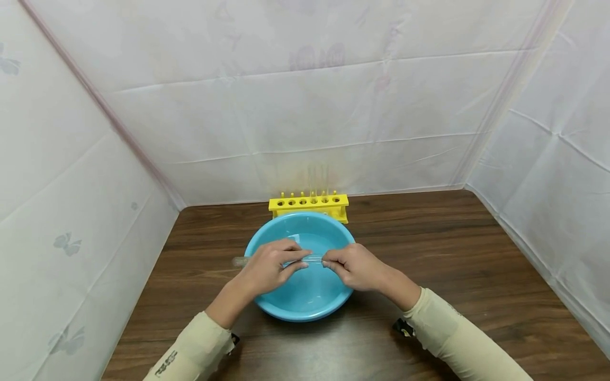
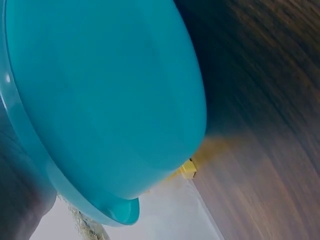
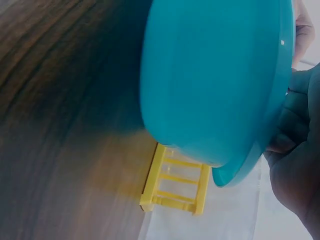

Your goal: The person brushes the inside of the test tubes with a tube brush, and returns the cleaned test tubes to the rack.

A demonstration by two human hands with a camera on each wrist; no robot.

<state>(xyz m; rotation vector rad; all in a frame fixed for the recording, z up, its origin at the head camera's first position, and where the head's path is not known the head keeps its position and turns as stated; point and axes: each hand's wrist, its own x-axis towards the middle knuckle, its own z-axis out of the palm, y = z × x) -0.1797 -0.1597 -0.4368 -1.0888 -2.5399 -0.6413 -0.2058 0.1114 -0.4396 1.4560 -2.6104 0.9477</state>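
Observation:
Over the blue basin [image 1: 305, 316] my left hand [image 1: 271, 264] holds a test tube brush, its pale bristly end [image 1: 240, 261] sticking out to the left. Those bristles [image 2: 85, 222] also show in the left wrist view, below the basin's rim. Between my hands runs a thin clear glass tube [image 1: 312, 259], lying roughly level. The fingers of my right hand [image 1: 357, 267] pinch its right end. Whether brush and tube join is hidden by my left hand. Water seems to lie in the basin.
Just behind the basin a yellow test tube rack [image 1: 310, 202] stands near the back wall, with two clear test tubes [image 1: 318, 182] upright in it. White sheeting [image 1: 305, 116] encloses the dark wooden table [image 1: 429, 238] at the back and sides.

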